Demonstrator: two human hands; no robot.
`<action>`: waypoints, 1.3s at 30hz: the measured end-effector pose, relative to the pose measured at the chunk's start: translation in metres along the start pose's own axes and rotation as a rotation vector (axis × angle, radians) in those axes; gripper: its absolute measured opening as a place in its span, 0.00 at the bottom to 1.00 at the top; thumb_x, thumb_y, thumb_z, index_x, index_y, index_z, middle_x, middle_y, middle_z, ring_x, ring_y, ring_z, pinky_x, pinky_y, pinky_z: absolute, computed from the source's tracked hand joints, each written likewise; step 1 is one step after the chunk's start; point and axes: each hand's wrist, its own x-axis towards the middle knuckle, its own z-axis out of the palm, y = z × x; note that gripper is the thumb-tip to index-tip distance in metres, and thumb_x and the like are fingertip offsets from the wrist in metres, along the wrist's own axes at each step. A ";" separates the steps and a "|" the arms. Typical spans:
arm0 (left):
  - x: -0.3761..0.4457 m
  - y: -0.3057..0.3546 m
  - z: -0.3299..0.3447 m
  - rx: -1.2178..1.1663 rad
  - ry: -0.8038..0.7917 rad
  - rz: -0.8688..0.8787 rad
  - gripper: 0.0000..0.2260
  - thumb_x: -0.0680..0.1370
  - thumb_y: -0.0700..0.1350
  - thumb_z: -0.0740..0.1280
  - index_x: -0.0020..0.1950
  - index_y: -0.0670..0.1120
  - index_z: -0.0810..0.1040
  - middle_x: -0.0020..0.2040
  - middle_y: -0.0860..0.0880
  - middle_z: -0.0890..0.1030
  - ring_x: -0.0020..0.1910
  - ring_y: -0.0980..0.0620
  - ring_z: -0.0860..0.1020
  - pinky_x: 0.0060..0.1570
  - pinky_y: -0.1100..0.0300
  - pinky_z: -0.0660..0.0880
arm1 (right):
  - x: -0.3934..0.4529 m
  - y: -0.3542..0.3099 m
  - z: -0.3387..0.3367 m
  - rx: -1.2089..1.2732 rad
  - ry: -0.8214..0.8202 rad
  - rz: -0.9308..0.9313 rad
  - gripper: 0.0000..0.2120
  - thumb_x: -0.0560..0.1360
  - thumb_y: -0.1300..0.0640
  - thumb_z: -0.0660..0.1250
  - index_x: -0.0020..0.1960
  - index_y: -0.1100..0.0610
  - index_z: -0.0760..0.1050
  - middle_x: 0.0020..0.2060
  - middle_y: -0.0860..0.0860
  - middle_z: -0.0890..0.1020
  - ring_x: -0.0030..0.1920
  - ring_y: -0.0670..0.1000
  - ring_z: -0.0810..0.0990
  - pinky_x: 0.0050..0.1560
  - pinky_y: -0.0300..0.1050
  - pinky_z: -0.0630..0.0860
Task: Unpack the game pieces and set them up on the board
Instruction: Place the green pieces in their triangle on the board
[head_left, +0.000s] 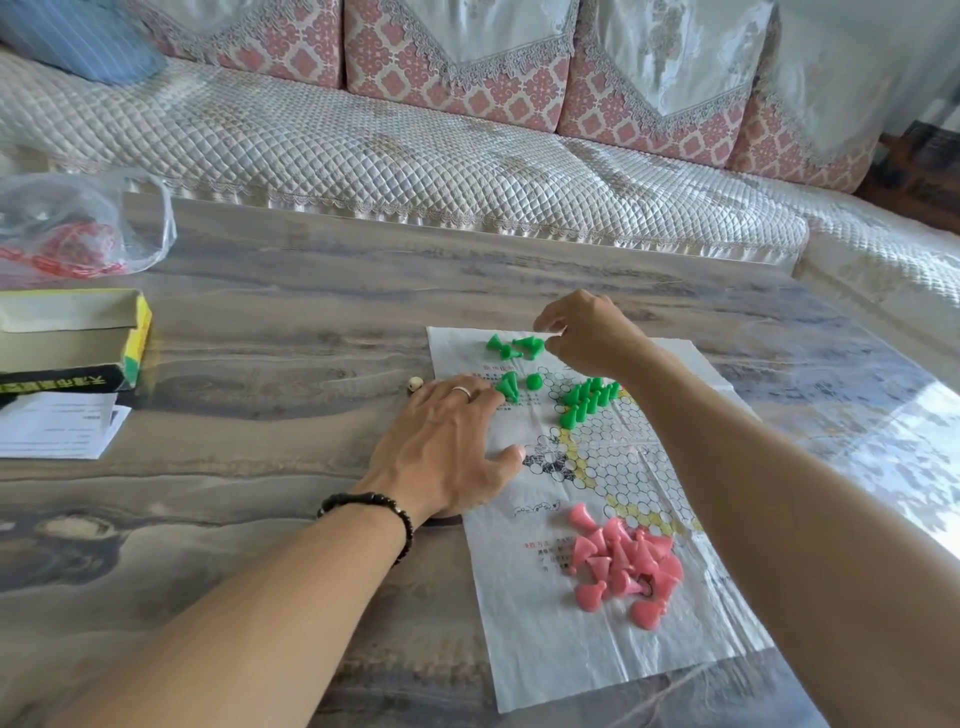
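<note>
A thin paper game board (545, 639) printed with small circles lies on the table. Several green pawns (589, 396) stand grouped on the board's far part. Loose green pawns (514, 347) lie near the far edge, and two more (511, 385) lie by my left fingertips. A heap of pink pawns (626, 564) lies on the near part. My left hand (447, 447) rests flat on the board's left edge, fingers spread. My right hand (587, 332) hovers over the far loose green pawns with fingers curled; whether it pinches one I cannot tell.
An open game box (72, 338) and a white leaflet (57, 423) lie at the left. Behind them is a clear plastic bag (78, 228) with red pieces. A small die (414, 384) sits by my left hand. A quilted sofa (415, 156) runs along the table's far side.
</note>
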 end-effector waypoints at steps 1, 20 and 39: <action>0.000 0.001 0.000 -0.003 0.001 -0.003 0.28 0.77 0.61 0.57 0.73 0.49 0.64 0.74 0.48 0.65 0.73 0.50 0.60 0.73 0.54 0.52 | 0.003 0.000 0.005 -0.008 0.003 0.003 0.15 0.73 0.69 0.65 0.57 0.57 0.80 0.57 0.52 0.82 0.56 0.49 0.80 0.59 0.46 0.77; 0.000 0.000 0.001 -0.015 0.006 -0.006 0.28 0.76 0.62 0.58 0.73 0.49 0.65 0.74 0.48 0.65 0.73 0.50 0.61 0.73 0.54 0.53 | -0.004 -0.006 -0.005 -0.098 -0.045 -0.063 0.16 0.76 0.69 0.60 0.55 0.55 0.81 0.52 0.50 0.82 0.38 0.45 0.79 0.38 0.36 0.78; -0.001 0.003 -0.003 -0.005 0.012 0.001 0.28 0.77 0.62 0.58 0.72 0.48 0.65 0.74 0.48 0.65 0.73 0.51 0.61 0.71 0.55 0.54 | -0.041 -0.005 -0.033 0.172 -0.055 0.006 0.03 0.71 0.63 0.73 0.41 0.57 0.81 0.34 0.48 0.83 0.32 0.43 0.81 0.31 0.29 0.73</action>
